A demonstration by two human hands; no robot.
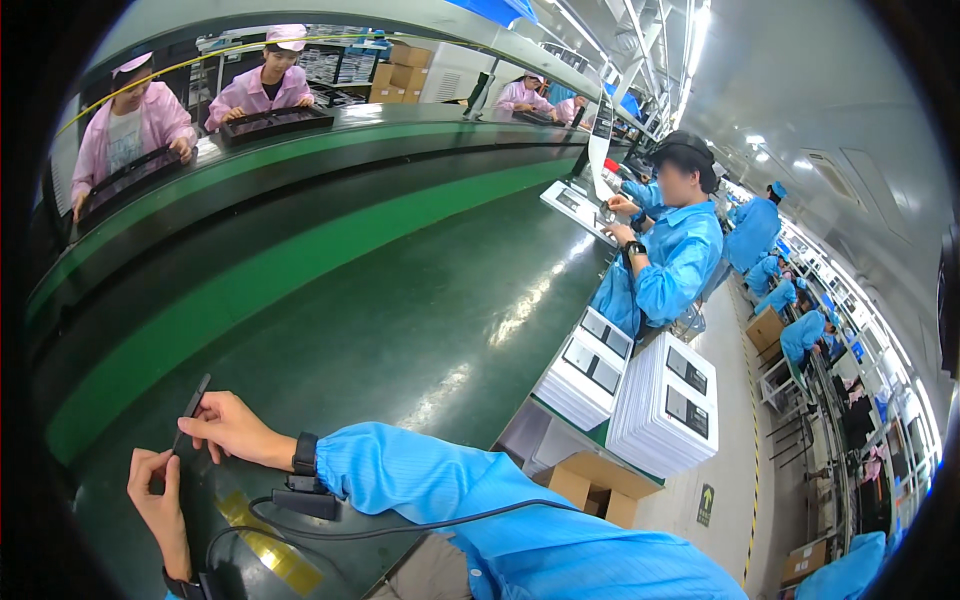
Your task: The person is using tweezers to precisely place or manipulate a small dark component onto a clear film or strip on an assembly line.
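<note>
Over the near left of the green worktop (330,335), my right hand (232,428) pinches a thin black stick-like tool (198,393) between thumb and fingers. Its wider upper end sticks up past the fingers, and the narrow lower end points down toward my left hand (155,492). The thumb and fingertips of my left hand close around that lower end. Whether a smaller piece sits between those fingertips is too small to make out. Both wrists wear black bands, and the right sleeve is light blue.
Black cables (400,530) run from the wristbands across my sleeve. Yellowish tape (268,545) lies on the worktop. To the right stand stacks of white panels (665,405) and a cardboard box (590,480). A co-worker in blue (670,255) handles a white panel; others in pink sit across the conveyor (230,235).
</note>
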